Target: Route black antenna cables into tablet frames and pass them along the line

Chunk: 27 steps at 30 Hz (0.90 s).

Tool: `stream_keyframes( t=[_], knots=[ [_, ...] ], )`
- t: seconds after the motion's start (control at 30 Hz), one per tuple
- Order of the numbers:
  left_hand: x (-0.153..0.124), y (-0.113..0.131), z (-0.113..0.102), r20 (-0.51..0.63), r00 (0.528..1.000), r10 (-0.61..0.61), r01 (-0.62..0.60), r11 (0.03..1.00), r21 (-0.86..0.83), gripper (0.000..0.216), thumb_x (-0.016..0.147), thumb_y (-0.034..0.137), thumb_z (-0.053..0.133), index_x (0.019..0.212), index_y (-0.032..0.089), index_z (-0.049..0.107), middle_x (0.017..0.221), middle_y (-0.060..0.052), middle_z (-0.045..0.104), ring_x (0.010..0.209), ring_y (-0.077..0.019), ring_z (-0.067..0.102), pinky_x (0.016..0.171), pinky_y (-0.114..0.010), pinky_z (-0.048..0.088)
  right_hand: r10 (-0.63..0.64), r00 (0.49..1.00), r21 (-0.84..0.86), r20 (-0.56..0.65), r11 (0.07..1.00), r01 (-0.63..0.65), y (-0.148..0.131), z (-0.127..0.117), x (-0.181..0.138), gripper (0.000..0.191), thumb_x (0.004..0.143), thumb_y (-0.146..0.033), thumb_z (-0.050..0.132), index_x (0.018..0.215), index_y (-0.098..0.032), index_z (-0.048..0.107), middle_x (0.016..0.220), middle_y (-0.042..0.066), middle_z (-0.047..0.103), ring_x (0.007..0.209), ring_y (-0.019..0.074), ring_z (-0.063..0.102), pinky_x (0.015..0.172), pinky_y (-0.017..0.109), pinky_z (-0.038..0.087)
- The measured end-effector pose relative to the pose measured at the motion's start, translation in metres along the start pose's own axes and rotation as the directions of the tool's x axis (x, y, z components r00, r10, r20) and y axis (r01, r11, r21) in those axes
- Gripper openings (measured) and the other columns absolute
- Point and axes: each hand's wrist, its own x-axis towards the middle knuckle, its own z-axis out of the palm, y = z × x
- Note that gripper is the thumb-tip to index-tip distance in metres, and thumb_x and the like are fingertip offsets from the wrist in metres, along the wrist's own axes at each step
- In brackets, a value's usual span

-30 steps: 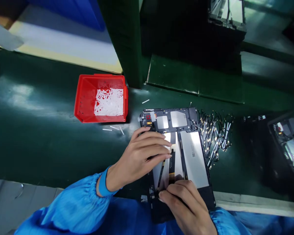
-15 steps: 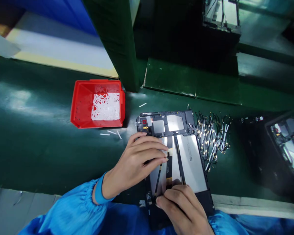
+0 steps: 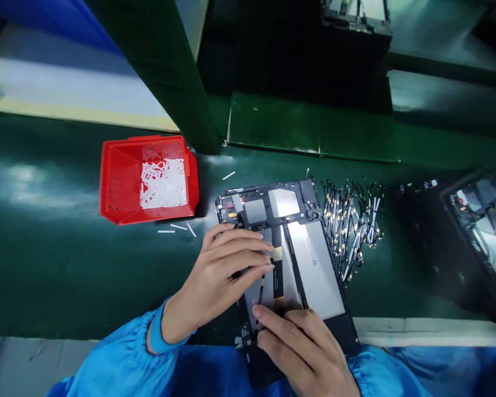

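Observation:
An opened tablet (image 3: pixel 287 207) lies tilted on the bench in front of me, its silver battery (image 3: pixel 320 264) and black flat cables exposed. My left hand (image 3: pixel 219 275) reaches over its left side, thumb and fingertips drawn together at the upper end of a thin black cable (image 3: pixel 261 292). Lower on that cable, my right hand (image 3: pixel 306 347) touches it with an extended fingertip; its thumb is apart from that finger. A wider black flat cable (image 3: pixel 278 278) runs just right of the thin one. My fingers hide part of the thin cable.
A red bin (image 3: pixel 119 182) holding small white strips (image 3: pixel 165 184) stands to the left, with several loose strips (image 3: pixel 177 226) beside it. Many thin cables (image 3: pixel 349 226) lie in a pile right of the tablet. Another opened device (image 3: pixel 485 220) is at far right. A green post (image 3: pixel 161 71) rises behind.
The view has shifted slightly. My right hand's fingertip has moved up along the thin cable, and its finger and thumb have come apart. My left hand keeps its place on the tablet.

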Motion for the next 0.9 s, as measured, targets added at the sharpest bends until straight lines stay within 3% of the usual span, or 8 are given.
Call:
stream_keyframes(
  t=[0.17,0.27,0.33,0.4,0.5,0.63,0.8,0.9],
  knots=[
    [-0.001,0.002,0.002,0.012,1.000,0.002,-0.002,0.999,0.033,0.023,0.085,0.019,0.070,0.106,0.028,0.066,0.105,0.003,0.075,0.105,-0.0168,0.066,0.107,-0.039,0.033,0.011,1.000,-0.027,-0.011,1.000,-0.011,-0.002,0.006,-0.005,0.026,0.096,-0.013,0.049,0.083,-0.020,0.070,0.106,-0.003,0.074,0.074,0.0120,0.058,0.079,0.026,0.051],
    [-0.003,0.000,0.004,-0.046,0.999,0.021,-0.019,0.998,0.057,0.064,0.085,0.016,0.069,0.142,0.027,0.041,0.129,-0.006,0.064,0.116,-0.0194,0.060,0.107,-0.040,0.038,0.007,1.000,-0.037,-0.023,0.999,-0.008,-0.003,0.005,-0.005,0.024,0.094,-0.012,0.052,0.081,-0.020,0.070,0.106,-0.004,0.074,0.074,0.0120,0.058,0.076,0.027,0.051],
    [-0.010,-0.005,0.004,-0.104,0.991,0.088,-0.082,0.994,0.069,0.081,0.085,0.022,0.070,0.151,0.030,0.025,0.147,-0.010,0.045,0.128,-0.0250,0.050,0.106,-0.043,0.042,0.001,1.000,-0.061,-0.026,0.998,-0.002,-0.004,0.004,-0.004,0.023,0.092,-0.011,0.053,0.079,-0.021,0.069,0.106,-0.005,0.074,0.073,0.0124,0.058,0.074,0.028,0.051],
    [-0.023,-0.010,0.003,-0.109,0.978,0.176,-0.161,0.978,0.131,0.074,0.085,0.035,0.069,0.149,0.035,0.031,0.155,-0.008,0.031,0.136,-0.0313,0.040,0.108,-0.048,0.040,-0.015,1.000,-0.089,-0.013,0.996,0.014,-0.004,0.002,-0.004,0.021,0.091,-0.012,0.055,0.080,-0.021,0.070,0.107,-0.005,0.074,0.074,0.0133,0.059,0.073,0.028,0.051],
    [-0.048,-0.015,-0.001,0.049,0.962,0.268,-0.271,0.918,0.289,0.053,0.085,0.058,0.059,0.134,0.039,0.055,0.152,-0.005,0.035,0.138,-0.0327,0.032,0.115,-0.048,0.027,-0.050,0.999,-0.120,0.013,0.991,0.051,-0.003,0.002,-0.006,0.022,0.092,-0.015,0.053,0.085,-0.022,0.072,0.108,-0.005,0.074,0.077,0.0142,0.061,0.076,0.027,0.052],
    [-0.058,-0.017,-0.003,0.147,0.960,0.240,-0.279,0.874,0.396,0.072,0.080,0.078,0.040,0.136,0.035,0.054,0.146,-0.008,0.043,0.141,-0.0331,0.025,0.118,-0.044,0.016,-0.096,0.995,-0.129,0.014,0.987,0.097,-0.002,-0.003,-0.002,0.024,0.094,-0.013,0.049,0.088,-0.021,0.071,0.109,-0.004,0.073,0.082,0.0150,0.064,0.079,0.025,0.053],
    [-0.030,-0.023,-0.004,0.116,0.982,0.147,-0.178,0.922,0.343,0.067,0.089,0.072,0.026,0.141,0.035,0.048,0.161,-0.006,0.018,0.145,-0.0381,0.015,0.115,-0.056,0.015,0.031,0.954,0.034,0.299,0.998,-0.043,0.004,-0.034,0.013,0.023,0.100,-0.021,0.042,0.100,-0.020,0.065,0.112,0.000,0.071,0.094,0.0122,0.067,0.088,0.020,0.052],
    [-0.018,-0.020,-0.005,0.100,0.990,0.102,-0.128,0.945,0.302,0.048,0.095,0.055,0.040,0.135,0.034,0.054,0.160,-0.004,0.019,0.145,-0.0385,0.017,0.114,-0.059,0.019,0.082,0.930,0.004,0.359,0.996,-0.089,0.008,-0.049,0.022,0.032,0.102,-0.040,0.039,0.111,-0.021,0.064,0.098,0.002,0.072,0.090,0.0126,0.069,0.081,0.020,0.054]
  ],
)
